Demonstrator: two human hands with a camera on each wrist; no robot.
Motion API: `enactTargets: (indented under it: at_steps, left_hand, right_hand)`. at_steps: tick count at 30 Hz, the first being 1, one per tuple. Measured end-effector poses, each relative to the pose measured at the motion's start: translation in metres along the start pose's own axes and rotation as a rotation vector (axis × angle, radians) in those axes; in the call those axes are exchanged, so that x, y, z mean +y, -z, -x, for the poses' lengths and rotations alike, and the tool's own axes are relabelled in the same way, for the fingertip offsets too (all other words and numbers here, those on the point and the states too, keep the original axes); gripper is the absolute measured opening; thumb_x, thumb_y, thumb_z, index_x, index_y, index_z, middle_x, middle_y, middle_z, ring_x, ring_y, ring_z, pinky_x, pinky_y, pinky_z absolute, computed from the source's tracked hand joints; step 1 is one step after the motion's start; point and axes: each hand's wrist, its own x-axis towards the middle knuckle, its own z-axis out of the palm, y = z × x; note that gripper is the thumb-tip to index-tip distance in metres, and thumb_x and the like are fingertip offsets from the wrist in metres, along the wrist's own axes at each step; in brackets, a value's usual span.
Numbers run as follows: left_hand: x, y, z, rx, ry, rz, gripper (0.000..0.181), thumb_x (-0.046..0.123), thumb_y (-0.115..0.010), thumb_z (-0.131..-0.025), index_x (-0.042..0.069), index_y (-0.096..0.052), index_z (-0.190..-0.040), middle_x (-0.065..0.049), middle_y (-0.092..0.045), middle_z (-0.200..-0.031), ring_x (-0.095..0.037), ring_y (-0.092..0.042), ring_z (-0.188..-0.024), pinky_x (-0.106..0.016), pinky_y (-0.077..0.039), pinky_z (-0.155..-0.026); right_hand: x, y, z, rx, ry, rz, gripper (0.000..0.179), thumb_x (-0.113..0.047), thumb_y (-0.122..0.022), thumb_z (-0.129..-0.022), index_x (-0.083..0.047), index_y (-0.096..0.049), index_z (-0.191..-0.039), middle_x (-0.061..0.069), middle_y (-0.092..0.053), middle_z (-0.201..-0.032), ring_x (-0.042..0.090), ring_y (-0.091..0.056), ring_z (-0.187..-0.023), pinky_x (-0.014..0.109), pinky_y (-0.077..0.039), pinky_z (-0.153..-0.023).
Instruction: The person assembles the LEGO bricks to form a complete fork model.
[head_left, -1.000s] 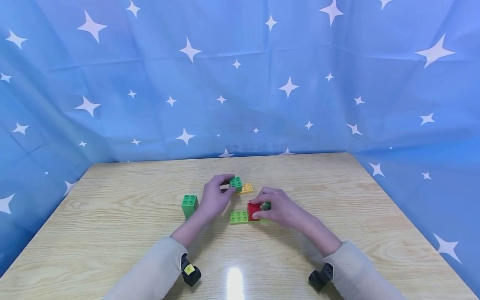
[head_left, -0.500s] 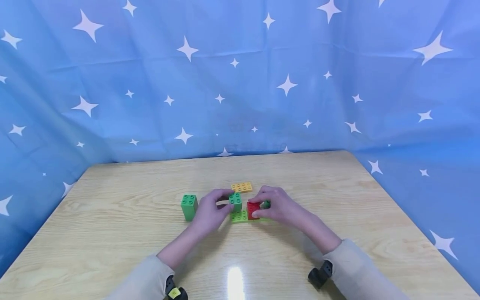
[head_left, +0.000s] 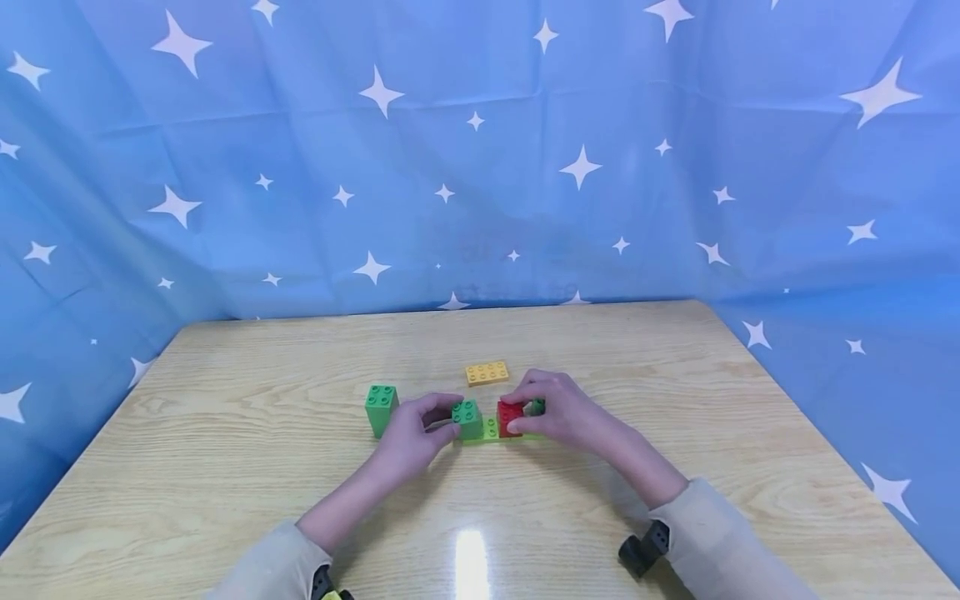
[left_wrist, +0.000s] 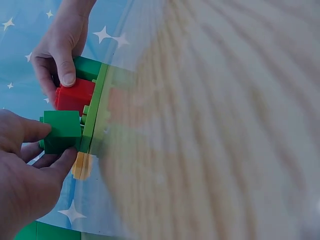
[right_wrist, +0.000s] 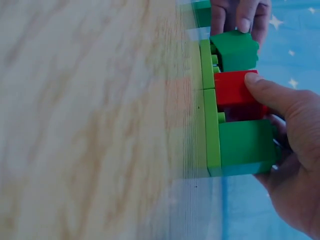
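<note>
My left hand (head_left: 411, 435) pinches a green toy brick (head_left: 468, 422) between thumb and fingers at the left end of the light green base plates (head_left: 491, 430). In the right wrist view this brick (right_wrist: 235, 51) leans slightly, its lower edge right at the studs. Thumb and fingers of my right hand (head_left: 561, 412) pinch a red brick (head_left: 508, 420) standing on the plates. Beside it, another green brick (right_wrist: 246, 145) sits at their right end, mostly hidden by the right hand in the head view. The plates (right_wrist: 212, 131) are two pieces, end to end.
A yellow-orange plate (head_left: 487, 372) with studs lies behind the build on the wooden table (head_left: 262, 467). To the left stands a taller green block (head_left: 381, 410), close to the left hand. A blue star-patterned cloth (head_left: 480, 167) hangs behind the table.
My left hand has brought the green brick from beside the yellow-orange plate toward me and down to the left end of the light green plates. My right hand stays on the red brick.
</note>
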Motion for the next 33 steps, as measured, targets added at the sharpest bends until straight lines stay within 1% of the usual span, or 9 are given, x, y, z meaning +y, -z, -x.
enactTargets:
  at_steps: [4, 7, 11, 17, 21, 24, 28, 31, 33]
  left_hand:
    - [-0.0009, 0.0001, -0.0007, -0.007, 0.007, 0.007, 0.036, -0.005, -0.07, -0.092, -0.007, -0.065, -0.128, -0.021, -0.067, -0.127, -0.036, -0.064, -0.119, -0.032, -0.056, -0.094]
    - [-0.0015, 0.0001, -0.0012, -0.008, 0.022, -0.003, 0.036, 0.001, -0.071, -0.094, -0.005, -0.066, -0.129, -0.019, -0.069, -0.126, -0.034, -0.065, -0.118, -0.033, -0.056, -0.093]
    - [-0.0028, -0.0003, -0.0031, 0.008, 0.038, -0.001, 0.034, 0.006, -0.073, -0.095, -0.002, -0.068, -0.127, -0.015, -0.071, -0.123, -0.03, -0.066, -0.116, -0.034, -0.057, -0.093]
    - [-0.005, -0.0019, -0.0039, 0.055, 0.045, 0.05, 0.03, 0.006, -0.076, -0.092, -0.001, -0.073, -0.121, -0.014, -0.073, -0.118, -0.028, -0.068, -0.11, -0.035, -0.058, -0.091]
    - [-0.0051, -0.0036, -0.002, 0.075, 0.054, 0.067, 0.03, 0.006, -0.076, -0.092, -0.001, -0.073, -0.121, -0.015, -0.072, -0.119, -0.029, -0.068, -0.111, -0.033, -0.058, -0.091]
    - [-0.0047, -0.0055, -0.001, 0.08, 0.054, 0.088, 0.03, 0.005, -0.075, -0.093, -0.002, -0.072, -0.122, -0.017, -0.071, -0.121, -0.03, -0.067, -0.113, -0.03, -0.057, -0.091]
    - [-0.0058, -0.0078, -0.0015, 0.076, 0.037, 0.123, 0.031, 0.003, -0.074, -0.093, -0.004, -0.071, -0.123, -0.02, -0.07, -0.122, -0.032, -0.067, -0.114, -0.028, -0.057, -0.089]
    - [-0.0073, -0.0091, -0.0027, 0.068, 0.036, 0.125, 0.031, 0.004, -0.074, -0.093, -0.004, -0.07, -0.123, -0.02, -0.07, -0.122, -0.032, -0.067, -0.114, -0.027, -0.057, -0.088]
    - [-0.0087, -0.0096, -0.0032, 0.063, 0.047, 0.115, 0.032, 0.005, -0.074, -0.093, -0.003, -0.07, -0.124, -0.019, -0.07, -0.122, -0.031, -0.067, -0.115, -0.026, -0.057, -0.088]
  right_hand:
    - [0.0006, -0.0006, -0.0016, -0.004, -0.002, 0.002, 0.037, -0.015, -0.086, -0.085, -0.005, -0.077, -0.119, -0.005, -0.063, -0.096, 0.017, -0.058, -0.082, 0.025, -0.051, -0.064]
    - [0.0004, -0.0012, -0.002, -0.009, -0.016, -0.002, 0.037, -0.015, -0.086, -0.085, -0.006, -0.077, -0.12, -0.006, -0.063, -0.096, 0.018, -0.058, -0.082, 0.025, -0.051, -0.064]
    - [0.0004, -0.0008, -0.0021, -0.001, -0.001, -0.002, 0.036, -0.014, -0.085, -0.085, -0.004, -0.077, -0.119, -0.005, -0.063, -0.095, 0.018, -0.058, -0.081, 0.025, -0.051, -0.063]
    - [0.0019, -0.0006, -0.0028, 0.006, 0.005, -0.004, 0.035, -0.015, -0.085, -0.086, -0.003, -0.077, -0.118, -0.004, -0.064, -0.095, 0.017, -0.057, -0.08, 0.025, -0.05, -0.062]
    - [0.0021, -0.0005, -0.003, -0.002, -0.001, -0.011, 0.035, -0.015, -0.085, -0.086, -0.003, -0.077, -0.118, -0.004, -0.064, -0.095, 0.018, -0.058, -0.081, 0.025, -0.05, -0.063]
    - [0.0016, -0.0002, -0.0024, -0.001, 0.0, -0.015, 0.035, -0.015, -0.085, -0.086, -0.003, -0.077, -0.118, -0.004, -0.064, -0.096, 0.019, -0.058, -0.081, 0.025, -0.05, -0.063]
    - [0.0011, -0.0004, -0.0018, 0.004, -0.013, -0.017, 0.036, -0.015, -0.085, -0.085, -0.004, -0.077, -0.118, -0.005, -0.064, -0.097, 0.018, -0.058, -0.082, 0.026, -0.05, -0.063]
    - [0.002, -0.0009, -0.0017, 0.005, -0.016, -0.018, 0.036, -0.015, -0.086, -0.085, -0.004, -0.077, -0.118, -0.006, -0.064, -0.096, 0.018, -0.057, -0.081, 0.025, -0.05, -0.063]
    - [0.0031, -0.0014, -0.0017, 0.003, -0.009, -0.021, 0.036, -0.016, -0.086, -0.085, -0.003, -0.077, -0.118, -0.005, -0.064, -0.096, 0.018, -0.057, -0.081, 0.025, -0.05, -0.063]
